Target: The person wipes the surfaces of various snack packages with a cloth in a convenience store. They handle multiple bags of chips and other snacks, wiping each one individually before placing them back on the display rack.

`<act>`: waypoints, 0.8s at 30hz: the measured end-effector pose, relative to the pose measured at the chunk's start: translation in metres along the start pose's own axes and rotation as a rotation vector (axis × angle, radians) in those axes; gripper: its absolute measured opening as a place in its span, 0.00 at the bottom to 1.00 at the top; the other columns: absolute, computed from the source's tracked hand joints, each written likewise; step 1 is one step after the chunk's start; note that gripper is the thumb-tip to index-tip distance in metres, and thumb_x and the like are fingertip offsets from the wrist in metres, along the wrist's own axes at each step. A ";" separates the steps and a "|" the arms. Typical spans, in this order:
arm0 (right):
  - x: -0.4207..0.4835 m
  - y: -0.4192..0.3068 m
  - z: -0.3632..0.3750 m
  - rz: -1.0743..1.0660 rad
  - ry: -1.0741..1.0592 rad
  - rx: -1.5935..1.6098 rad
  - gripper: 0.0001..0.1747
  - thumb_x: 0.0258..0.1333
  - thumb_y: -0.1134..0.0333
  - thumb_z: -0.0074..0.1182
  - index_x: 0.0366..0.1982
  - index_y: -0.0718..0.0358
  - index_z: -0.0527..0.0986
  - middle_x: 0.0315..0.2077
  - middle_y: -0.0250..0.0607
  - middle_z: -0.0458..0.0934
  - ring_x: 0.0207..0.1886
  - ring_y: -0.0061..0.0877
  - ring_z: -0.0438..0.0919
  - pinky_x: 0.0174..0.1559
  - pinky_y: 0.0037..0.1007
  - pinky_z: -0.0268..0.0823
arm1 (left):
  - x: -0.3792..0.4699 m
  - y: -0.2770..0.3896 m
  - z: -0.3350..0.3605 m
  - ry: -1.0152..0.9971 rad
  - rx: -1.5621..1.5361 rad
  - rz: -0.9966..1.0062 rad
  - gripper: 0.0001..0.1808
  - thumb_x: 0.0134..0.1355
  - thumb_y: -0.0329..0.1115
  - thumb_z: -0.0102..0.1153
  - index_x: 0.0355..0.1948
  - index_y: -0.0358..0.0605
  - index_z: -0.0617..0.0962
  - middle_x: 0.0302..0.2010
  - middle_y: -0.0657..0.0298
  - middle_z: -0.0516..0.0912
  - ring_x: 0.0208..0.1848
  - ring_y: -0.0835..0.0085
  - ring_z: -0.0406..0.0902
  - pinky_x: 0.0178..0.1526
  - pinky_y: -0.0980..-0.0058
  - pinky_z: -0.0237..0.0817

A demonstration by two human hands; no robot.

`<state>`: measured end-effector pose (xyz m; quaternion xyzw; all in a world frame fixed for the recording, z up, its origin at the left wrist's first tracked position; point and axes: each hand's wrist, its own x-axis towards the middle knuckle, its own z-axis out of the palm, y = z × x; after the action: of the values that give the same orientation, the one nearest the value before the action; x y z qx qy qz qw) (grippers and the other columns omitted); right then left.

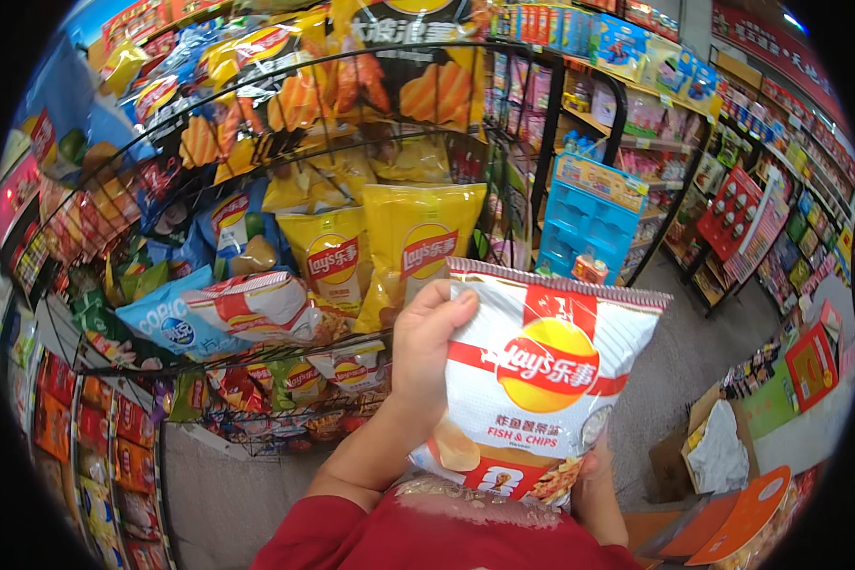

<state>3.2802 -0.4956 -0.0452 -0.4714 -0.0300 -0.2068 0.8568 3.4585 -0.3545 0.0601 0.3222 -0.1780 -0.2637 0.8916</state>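
Note:
A white and red Lay's potato chip bag is held upright in front of my chest, its printed front facing the camera. My left hand grips its upper left edge, thumb on the front. At the lower right edge my right hand holds the bag, partly hidden behind it. Beyond it stands a black wire rack, where yellow Lay's bags stand upright. Another white and red Lay's bag lies tilted there, against a light blue snack bag.
Large black and yellow chip bags fill the rack's top tier. A blue display stand is right of the rack. An open cardboard box sits on the floor at right. Shelves of packaged snacks stand at lower left.

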 end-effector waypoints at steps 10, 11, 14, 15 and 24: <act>0.007 0.004 0.004 0.124 0.149 0.101 0.58 0.26 0.55 0.78 0.60 0.72 0.62 0.54 0.44 0.74 0.53 0.32 0.76 0.56 0.36 0.67 | -0.045 0.009 -0.014 -0.282 0.287 -0.132 0.44 0.57 0.54 0.59 0.65 0.35 0.59 0.60 0.55 0.69 0.62 0.70 0.66 0.62 0.69 0.58; 0.006 0.003 0.005 0.124 0.205 0.122 0.58 0.26 0.55 0.78 0.60 0.72 0.62 0.54 0.44 0.74 0.53 0.32 0.76 0.55 0.36 0.68 | -0.048 0.004 -0.027 -0.402 0.381 -0.071 0.52 0.53 0.60 0.62 0.67 0.35 0.56 0.63 0.55 0.66 0.65 0.68 0.61 0.65 0.67 0.53; 0.005 0.007 0.002 0.201 0.537 0.226 0.57 0.25 0.57 0.78 0.59 0.72 0.63 0.53 0.44 0.75 0.52 0.33 0.77 0.54 0.37 0.69 | -0.061 0.022 -0.022 -0.402 0.361 -0.166 0.51 0.54 0.56 0.62 0.68 0.35 0.53 0.65 0.55 0.63 0.66 0.67 0.60 0.66 0.66 0.52; 0.010 0.007 0.004 0.212 0.627 0.275 0.57 0.25 0.57 0.78 0.59 0.72 0.63 0.53 0.44 0.75 0.51 0.33 0.78 0.54 0.37 0.69 | -0.062 0.026 -0.024 -0.376 0.367 -0.185 0.51 0.54 0.53 0.63 0.68 0.36 0.53 0.65 0.55 0.63 0.66 0.67 0.60 0.66 0.66 0.52; 0.022 0.043 -0.009 -0.187 -0.131 -0.058 0.47 0.52 0.46 0.61 0.63 0.68 0.57 0.57 0.48 0.70 0.55 0.36 0.73 0.56 0.39 0.68 | -0.087 0.046 -0.040 -0.177 0.487 0.012 0.35 0.54 0.28 0.65 0.62 0.36 0.64 0.55 0.58 0.75 0.57 0.72 0.72 0.60 0.69 0.62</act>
<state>3.3155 -0.4901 -0.0786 -0.5037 -0.1236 -0.2556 0.8159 3.4249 -0.2546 0.0490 0.5020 -0.3155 -0.2350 0.7702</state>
